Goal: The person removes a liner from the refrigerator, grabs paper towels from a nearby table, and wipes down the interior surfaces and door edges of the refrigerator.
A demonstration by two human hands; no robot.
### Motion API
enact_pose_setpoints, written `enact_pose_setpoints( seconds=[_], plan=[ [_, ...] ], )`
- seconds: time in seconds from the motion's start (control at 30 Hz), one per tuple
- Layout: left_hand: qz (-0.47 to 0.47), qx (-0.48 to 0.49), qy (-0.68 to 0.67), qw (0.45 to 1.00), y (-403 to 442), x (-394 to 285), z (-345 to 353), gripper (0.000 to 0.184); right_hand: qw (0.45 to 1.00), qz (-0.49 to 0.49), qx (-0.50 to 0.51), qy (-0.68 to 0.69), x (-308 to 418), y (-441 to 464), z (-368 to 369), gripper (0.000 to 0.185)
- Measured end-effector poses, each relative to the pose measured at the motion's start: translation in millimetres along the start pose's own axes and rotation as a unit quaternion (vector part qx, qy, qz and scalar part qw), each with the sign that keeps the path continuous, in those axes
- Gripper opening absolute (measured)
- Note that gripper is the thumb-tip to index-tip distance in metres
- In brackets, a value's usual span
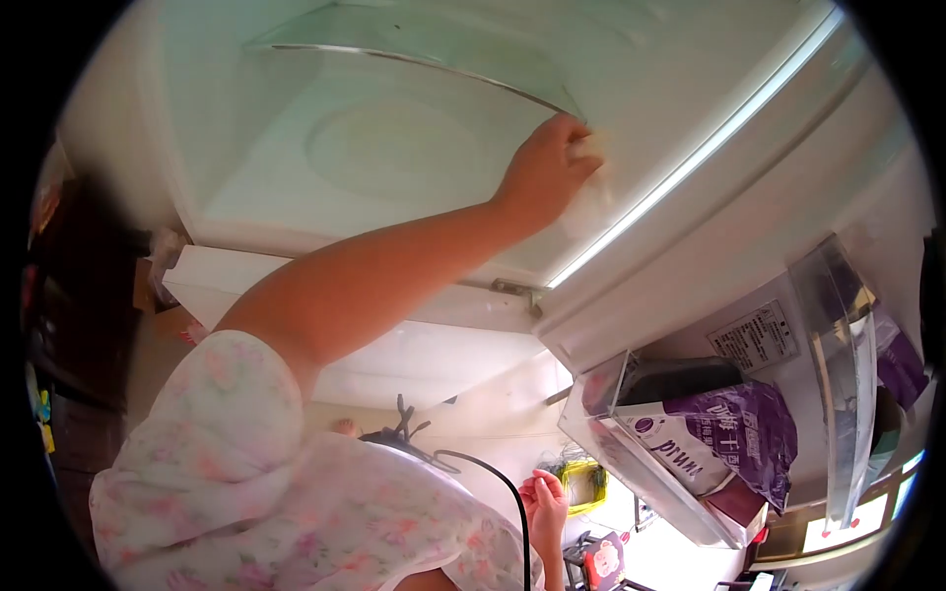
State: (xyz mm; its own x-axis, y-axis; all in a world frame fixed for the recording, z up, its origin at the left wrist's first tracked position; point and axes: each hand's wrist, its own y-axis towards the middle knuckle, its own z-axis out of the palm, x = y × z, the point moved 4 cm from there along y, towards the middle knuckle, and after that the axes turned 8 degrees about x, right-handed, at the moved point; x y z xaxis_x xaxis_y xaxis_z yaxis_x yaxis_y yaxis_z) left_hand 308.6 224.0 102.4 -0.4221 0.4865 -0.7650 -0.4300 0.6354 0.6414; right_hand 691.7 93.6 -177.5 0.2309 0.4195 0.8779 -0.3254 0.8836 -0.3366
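My left hand (554, 165) reaches into a white refrigerator compartment, close to its right inner wall. Its fingers are closed around a pale cloth (597, 185), which is blurred and blends into the wall. Just above the hand is the right end of a clear shelf (424, 64) with a shiny front edge. Low in the view, my right hand (545, 500) is raised with its fingers loosely bent and apart, and nothing shows in it.
The open door (680, 286) on the right carries clear bins; one bin (670, 483) holds a purple-and-white prune bag (724, 438). A metal hinge (517, 291) sits at the compartment's lower corner. A black cable (507, 483) hangs before my floral clothing. A yellow basket (584, 488) stands beyond my right hand.
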Motion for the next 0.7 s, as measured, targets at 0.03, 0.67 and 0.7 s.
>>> enact_pose_setpoints(
  seconds=[0.03, 0.67, 0.7],
  plan=[
    [-0.005, 0.004, -0.002, 1.0, -2.0, 1.6, 0.8, 0.032, 1.0, -0.002, -0.006, -0.002, -1.9, -2.5, -0.7, 0.013],
    [0.027, 0.246, 0.184, 0.951, -61.5, 41.4, 2.3, 0.017, 0.997, 0.073, 0.007, 0.015, -17.8, 9.4, 15.3, 0.014],
    [-0.011, 0.298, 0.221, 0.929, -67.9, 47.2, 2.5, 0.015, 0.997, 0.081, 0.014, 0.011, -19.2, 9.2, 20.4, 0.014]
  ],
)
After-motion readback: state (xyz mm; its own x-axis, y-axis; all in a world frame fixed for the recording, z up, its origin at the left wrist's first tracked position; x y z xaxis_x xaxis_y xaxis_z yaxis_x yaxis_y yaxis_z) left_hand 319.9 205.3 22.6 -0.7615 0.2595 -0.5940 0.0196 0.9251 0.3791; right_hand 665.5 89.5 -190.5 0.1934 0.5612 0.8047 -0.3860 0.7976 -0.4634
